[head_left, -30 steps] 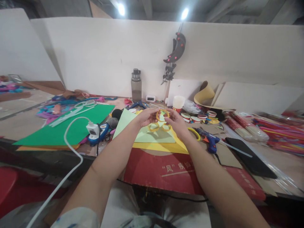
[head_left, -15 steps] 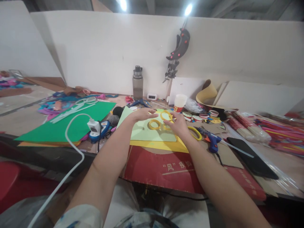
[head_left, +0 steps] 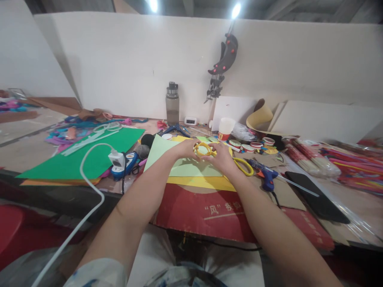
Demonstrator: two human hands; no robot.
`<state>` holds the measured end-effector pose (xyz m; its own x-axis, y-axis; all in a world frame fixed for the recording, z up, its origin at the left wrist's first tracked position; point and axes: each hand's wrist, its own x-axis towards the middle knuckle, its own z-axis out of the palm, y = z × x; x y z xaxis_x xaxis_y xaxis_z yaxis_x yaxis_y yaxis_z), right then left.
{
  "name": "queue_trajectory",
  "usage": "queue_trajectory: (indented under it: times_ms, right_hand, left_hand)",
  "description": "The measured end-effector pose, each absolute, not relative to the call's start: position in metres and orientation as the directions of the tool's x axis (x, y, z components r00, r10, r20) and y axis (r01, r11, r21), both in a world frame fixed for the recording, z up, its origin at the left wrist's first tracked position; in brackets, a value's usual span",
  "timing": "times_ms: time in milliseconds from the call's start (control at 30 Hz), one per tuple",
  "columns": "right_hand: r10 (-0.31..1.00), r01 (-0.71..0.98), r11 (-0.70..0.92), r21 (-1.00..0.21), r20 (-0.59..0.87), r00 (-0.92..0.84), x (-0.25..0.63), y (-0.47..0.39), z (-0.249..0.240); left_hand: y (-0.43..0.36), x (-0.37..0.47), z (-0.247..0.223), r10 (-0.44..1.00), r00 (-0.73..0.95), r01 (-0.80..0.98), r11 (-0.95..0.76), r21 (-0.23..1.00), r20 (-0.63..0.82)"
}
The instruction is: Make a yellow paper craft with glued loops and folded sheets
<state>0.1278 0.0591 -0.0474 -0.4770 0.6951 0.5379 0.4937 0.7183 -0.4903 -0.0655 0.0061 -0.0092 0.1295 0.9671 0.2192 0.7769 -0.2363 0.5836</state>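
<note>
Two yellow rings appear to overlap between my hands, just above the pale green sheet. My left hand curls against their left side, its fingertips partly hidden. From the right, my right hand grips the rings between thumb and fingers. How the rings meet is too small to make out. A yellow sheet sticks out from under the green one. Beside my right wrist lies another yellow loop.
A blue glue gun and a black phone lie at the right. To the left are a green sheet and a white plug with its cable. A bottle and a paper cup stand behind.
My left hand has moved right and closed in on the rings. The ring that lay on the green sheet is now up with the one in my right hand.
</note>
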Motion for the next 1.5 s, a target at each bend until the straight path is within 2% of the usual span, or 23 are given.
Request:
queue_trajectory:
  times_ms: [167,300,533,667,767,933,1067,1500]
  right_hand:
    - [0.695,0.494,0.718,-0.49,0.539,-0.475,0.128,0.062,-0.049]
    - [0.689,0.427,0.725,-0.54,0.552,-0.47,0.129,0.062,-0.046]
    - [0.704,0.356,0.702,-0.617,0.525,-0.479,0.131,0.055,-0.037]
    - [0.709,0.311,0.694,-0.649,0.542,-0.451,0.131,0.055,-0.036]
    - [0.708,0.261,0.692,-0.674,0.561,-0.428,0.131,0.054,-0.036]
    - [0.698,0.224,0.701,-0.677,0.588,-0.408,0.129,0.049,-0.034]
    - [0.687,0.187,0.712,-0.677,0.615,-0.387,0.128,0.046,-0.033]
    - [0.593,0.234,0.805,-0.545,0.718,-0.365,0.129,0.041,-0.032]
  left_hand:
    - [0.005,-0.06,-0.009,0.939,0.139,0.682,-0.321,0.657,0.314]
    - [0.006,-0.06,-0.01,0.947,0.129,0.584,-0.311,0.75,0.293]
    - [0.002,-0.058,-0.01,0.946,0.198,0.226,-0.299,0.927,0.257]
    - [-0.01,-0.051,-0.004,0.937,0.317,-0.029,-0.142,0.989,0.143]
    - [-0.012,-0.044,-0.003,0.935,0.341,-0.171,-0.041,0.985,0.098]
    - [-0.001,-0.038,-0.012,0.955,0.246,-0.301,-0.091,0.949,0.169]
    - [0.003,-0.038,-0.016,0.956,0.224,-0.319,-0.111,0.941,0.189]
    - [0.002,-0.029,-0.015,0.966,0.201,-0.393,-0.074,0.917,0.164]
